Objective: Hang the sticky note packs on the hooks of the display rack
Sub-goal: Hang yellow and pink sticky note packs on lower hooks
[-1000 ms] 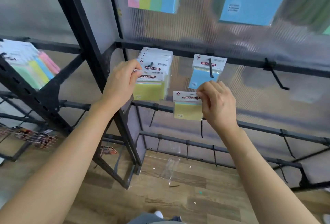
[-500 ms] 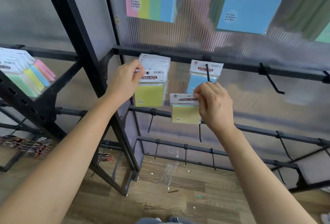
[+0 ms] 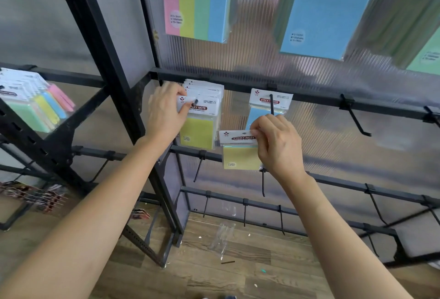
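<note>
Several yellow sticky note packs [image 3: 200, 129] hang in a stack on a hook [image 3: 196, 101] of the black display rack [image 3: 238, 84]. My left hand [image 3: 166, 113] pinches the white header card of the front pack, whose hole sits on the hook tip. My right hand [image 3: 278, 146] pinches the header of another yellow sticky note pack [image 3: 240, 153], held in the air below and right of the stack. Behind my right hand a blue pack [image 3: 258, 113] hangs on its own hook [image 3: 271, 106].
Bare hooks stick out at the right [image 3: 356, 119] and along the lower bars [image 3: 197, 167]. Larger note packs [image 3: 197, 3] hang above. More packs [image 3: 33, 106] hang on the left rack. A clear plastic wrapper [image 3: 221, 239] lies on the wooden floor.
My left hand has slid the front yellow pack further onto the hook. My right hand with its yellow pack has stayed about where it was.
</note>
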{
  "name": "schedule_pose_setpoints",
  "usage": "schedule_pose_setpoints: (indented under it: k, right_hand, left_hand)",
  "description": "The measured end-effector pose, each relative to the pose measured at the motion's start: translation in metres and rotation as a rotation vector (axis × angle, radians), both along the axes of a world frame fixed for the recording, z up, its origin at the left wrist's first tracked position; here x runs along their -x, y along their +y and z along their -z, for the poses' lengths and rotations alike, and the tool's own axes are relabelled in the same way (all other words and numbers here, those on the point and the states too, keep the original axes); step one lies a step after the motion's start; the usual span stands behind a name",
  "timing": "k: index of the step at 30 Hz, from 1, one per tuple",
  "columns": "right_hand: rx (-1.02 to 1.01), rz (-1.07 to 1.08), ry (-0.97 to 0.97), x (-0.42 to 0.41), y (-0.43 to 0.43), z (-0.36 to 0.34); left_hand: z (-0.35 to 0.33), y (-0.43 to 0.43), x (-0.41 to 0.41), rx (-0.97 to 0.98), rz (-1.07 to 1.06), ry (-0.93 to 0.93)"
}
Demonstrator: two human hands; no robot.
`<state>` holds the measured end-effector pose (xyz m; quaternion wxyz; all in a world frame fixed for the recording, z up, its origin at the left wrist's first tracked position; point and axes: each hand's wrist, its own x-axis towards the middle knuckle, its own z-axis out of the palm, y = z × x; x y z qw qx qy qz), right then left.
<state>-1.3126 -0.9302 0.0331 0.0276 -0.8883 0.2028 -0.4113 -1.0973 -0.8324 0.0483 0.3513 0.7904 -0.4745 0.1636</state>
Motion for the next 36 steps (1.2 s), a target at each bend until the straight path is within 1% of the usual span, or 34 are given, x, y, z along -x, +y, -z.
schedule_pose_setpoints:
  k: [4, 9, 12, 18, 21, 26, 36]
  right_hand:
    - [-0.02, -0.038, -0.028, -0.009, 0.005, -0.003]
    - [-0.073, -0.046, -0.059, -0.033, 0.015, -0.007]
    - [-0.121, -0.061, -0.065, -0.054, 0.02, -0.012]
    - [-0.24, -0.043, 0.02, -0.089, 0.025, -0.024]
    - [-0.319, -0.007, 0.073, -0.099, 0.024, -0.03]
    - [-0.392, 0.057, 0.142, -0.108, 0.022, -0.034]
    - [-0.406, 0.047, 0.147, -0.104, 0.025, -0.034]
  left_hand:
    - [0.013, 0.023, 0.002, 0.009, -0.028, -0.044]
    - [0.032, 0.053, 0.001, -0.173, -0.039, -0.089]
    - [0.039, 0.066, 0.001, -0.224, -0.046, -0.114]
    - [0.044, 0.078, 0.002, -0.235, -0.06, -0.102]
    - [0.045, 0.079, 0.001, -0.231, -0.064, -0.086]
    - [0.045, 0.077, -0.004, -0.234, -0.078, -0.056]
    - [0.047, 0.074, -0.003, -0.223, -0.07, -0.032]
